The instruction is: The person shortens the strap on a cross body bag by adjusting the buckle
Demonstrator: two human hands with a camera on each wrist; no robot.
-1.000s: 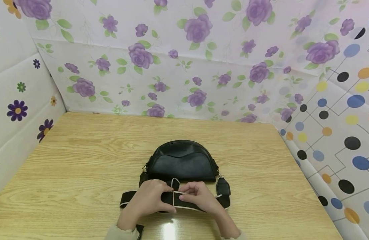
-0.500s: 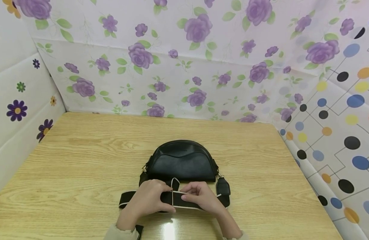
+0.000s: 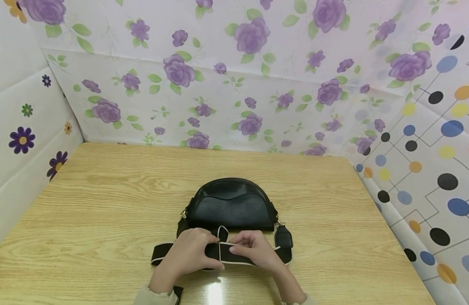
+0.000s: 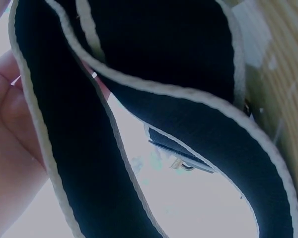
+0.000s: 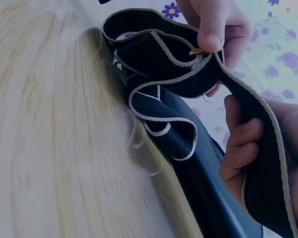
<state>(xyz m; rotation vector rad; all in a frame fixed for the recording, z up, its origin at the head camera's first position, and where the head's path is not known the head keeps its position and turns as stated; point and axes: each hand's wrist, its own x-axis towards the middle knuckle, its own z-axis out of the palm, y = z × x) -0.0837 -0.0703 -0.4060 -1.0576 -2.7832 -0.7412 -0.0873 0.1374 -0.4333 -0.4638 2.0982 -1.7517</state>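
A black half-moon handbag (image 3: 230, 207) lies on the table, its black strap (image 3: 238, 256) with white edging bunched in front of it. My left hand (image 3: 190, 252) pinches the strap between thumb and fingers at a thin gold slider buckle (image 5: 196, 51). Just to the right, my right hand (image 3: 257, 250) grips the same strap, its fingers (image 5: 246, 134) curled against the band in the right wrist view. A small white-edged loop of strap stands up between the hands. In the left wrist view, wide folds of strap (image 4: 79, 148) cover part of the left palm.
A leather strap end (image 3: 283, 237) hangs from a gold clip (image 3: 281, 224) at the bag's right side; another gold clip (image 3: 183, 214) is at its left. The wooden table (image 3: 105, 203) meets flowered cloth walls (image 3: 219, 97) behind and a dotted cloth (image 3: 444, 212) at right.
Both hands stay almost in place on the strap. The stretch between them lies slightly straighter than a second ago, and the right hand has shifted very slightly. The bag has not moved.
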